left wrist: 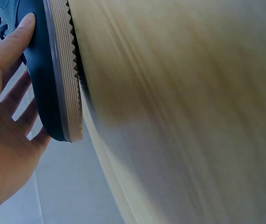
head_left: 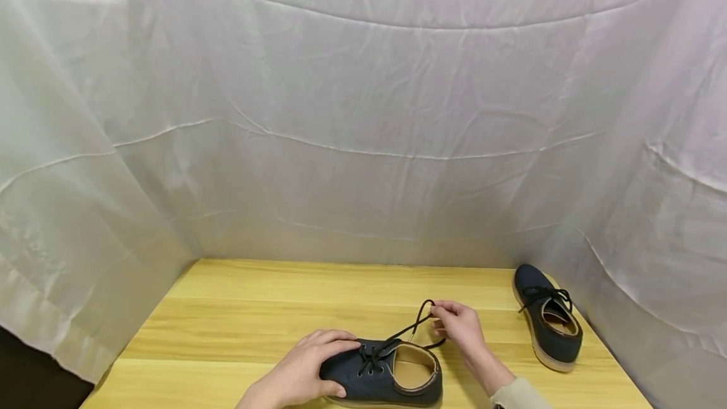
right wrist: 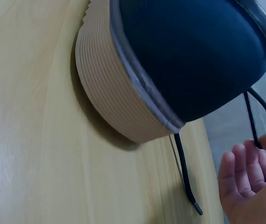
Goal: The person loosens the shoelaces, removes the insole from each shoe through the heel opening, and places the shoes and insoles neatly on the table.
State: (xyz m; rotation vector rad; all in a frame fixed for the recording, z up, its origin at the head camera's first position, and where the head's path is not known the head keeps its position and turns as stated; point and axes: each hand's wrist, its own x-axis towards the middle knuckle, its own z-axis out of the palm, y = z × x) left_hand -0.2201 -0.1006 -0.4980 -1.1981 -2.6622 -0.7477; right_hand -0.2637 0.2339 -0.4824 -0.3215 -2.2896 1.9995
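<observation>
A dark navy lace-up shoe (head_left: pixel 369 387) with a tan sole lies sideways near the table's front edge, toe to the left. My left hand (head_left: pixel 309 365) grips its toe end. In the left wrist view, the thumb (left wrist: pixel 26 27) presses on one side of the upper and the fingers lie behind the other. Beyond the shoe's opening, my right hand (head_left: pixel 460 327) pinches a black shoelace (head_left: pixel 411 326) between thumb and fingertips, drawn up from the eyelets with a loop above. Another lace end (right wrist: pixel 184 168) trails past the heel over the table in the right wrist view.
A matching shoe (head_left: pixel 548 317) with its lace tied stands at the right of the wooden table (head_left: pixel 255 314), toe toward the back. Grey-white cloth (head_left: pixel 363 207) hangs behind and along both sides.
</observation>
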